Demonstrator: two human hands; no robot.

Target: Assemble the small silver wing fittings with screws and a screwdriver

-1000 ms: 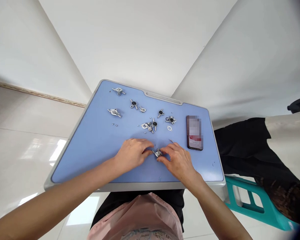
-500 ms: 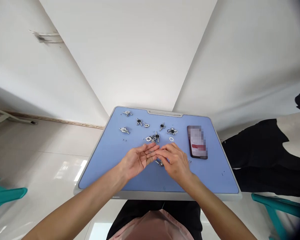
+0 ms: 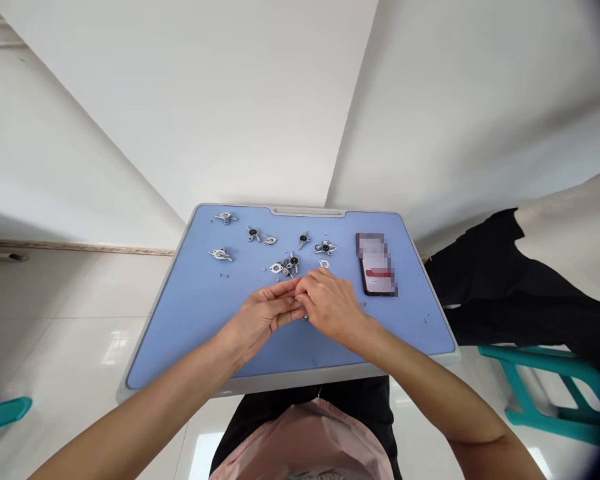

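Over the near middle of the blue table, my left hand (image 3: 267,310) is turned palm up, its thumb folded against the fingers. Tiny silver screws lay on those fingers a moment ago; now they are covered. My right hand (image 3: 330,303) is closed, fingertips pinched together on the left fingertips; whatever they pinch is hidden. Just beyond the hands lies a cluster of metal fittings with a black-capped part (image 3: 294,261) and a flat two-hole plate (image 3: 277,268). Another flat plate (image 3: 325,264) lies beyond my right hand. A metal part (image 3: 305,318) shows partly beneath the hands.
More metal fittings (image 3: 221,254) lie along the left and far side of the blue table (image 3: 180,347), with small loose screws (image 3: 223,275) near them. A phone (image 3: 377,267) lies at right. Beside the table are a person's dark clothing (image 3: 473,267) and a teal stool (image 3: 530,373).
My left thumb has folded in over the fingers, and my right fingers have moved onto the left fingertips, covering the screws. The camera view has shifted to the right.
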